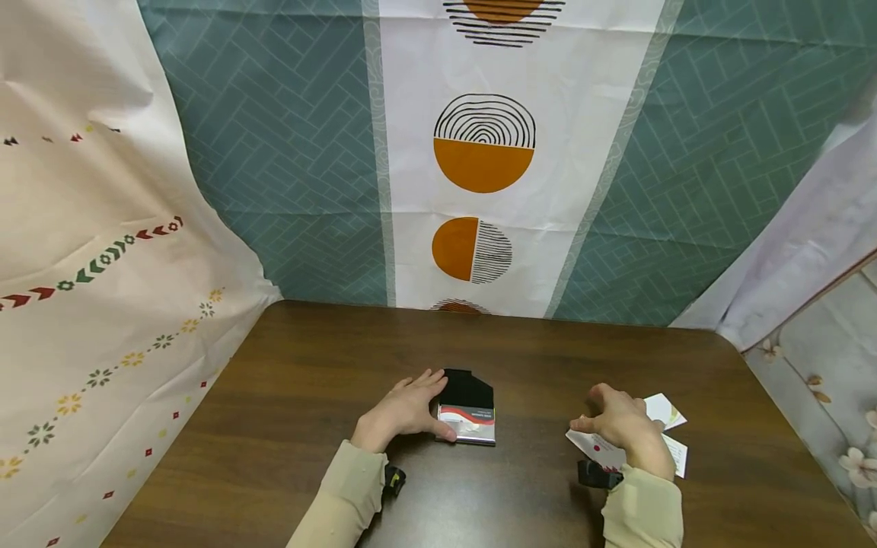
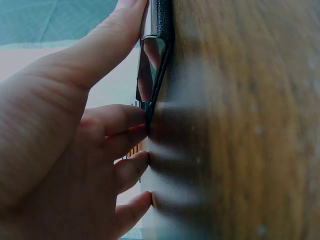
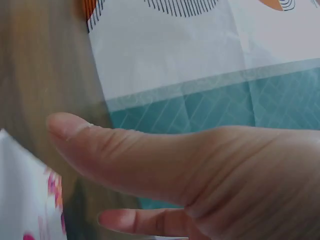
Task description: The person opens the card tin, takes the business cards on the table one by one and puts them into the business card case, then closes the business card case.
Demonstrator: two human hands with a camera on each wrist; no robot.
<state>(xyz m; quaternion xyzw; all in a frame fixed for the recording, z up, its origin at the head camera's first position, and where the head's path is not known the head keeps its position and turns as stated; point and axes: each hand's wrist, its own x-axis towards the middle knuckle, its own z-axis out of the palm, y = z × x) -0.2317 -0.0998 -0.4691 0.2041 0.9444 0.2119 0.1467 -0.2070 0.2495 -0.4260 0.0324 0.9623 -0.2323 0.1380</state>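
In the head view a black card case (image 1: 467,390) lies unfolded on the table, its flap to the back. A white card with a red and grey wave (image 1: 477,423) sits in its front half. My left hand (image 1: 404,415) holds the case at its left side, thumb at the front part and fingers by the flap. The left wrist view shows the case's shiny metal edge (image 2: 149,22) under the thumb. My right hand (image 1: 623,426) hovers over loose white cards (image 1: 596,447), thumb and fingers apart. A card with pink marks (image 3: 27,192) stands clear of the thumb in the right wrist view.
The brown wooden table (image 1: 274,426) carries everything. A teal and white patterned cloth (image 1: 315,152) hangs along its back edge. Pale patterned cloth (image 1: 82,304) borders the left, and floral cloth (image 1: 822,396) the right. Dark bands circle both wrists.
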